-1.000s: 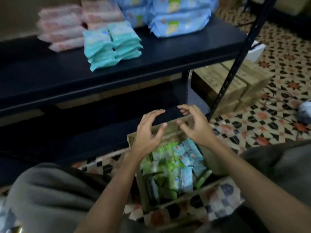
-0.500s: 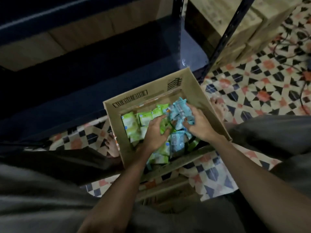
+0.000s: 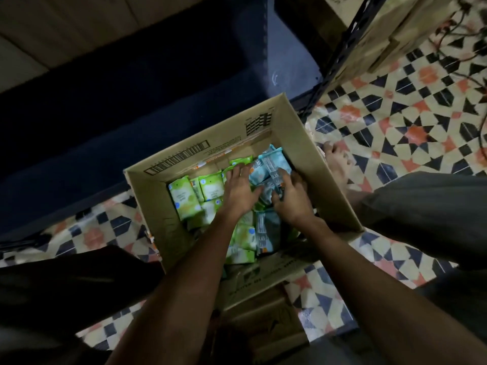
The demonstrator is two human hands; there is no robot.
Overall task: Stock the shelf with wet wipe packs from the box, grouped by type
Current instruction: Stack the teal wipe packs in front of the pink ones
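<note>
From the head camera, looking straight down, the cardboard box [image 3: 311, 164] sits at the centre of the frame on the patterned floor [image 3: 395, 122], its far wall against the dark lower shelf [image 3: 158, 83] that fills the upper left. A second ago both hands hovered empty above the box with the stocked upper shelf in sight; since then the view has dropped and both hands have gone down among the packs.

The left hand [image 3: 238, 189] lies flat, fingers fairly straight, pressing on the boundary between the green packs [image 3: 184, 196] in the box's left half and the blue packs [image 3: 274, 160] in its upper right. The right hand [image 3: 292, 201] has its fingers curled round blue packs, gathering them against the left.

The shift to blue suggests the person is sorting out one type for the next load. Nothing is lifted yet; the bundle is loose, and small slippery packs could slide out when raised.
</note>
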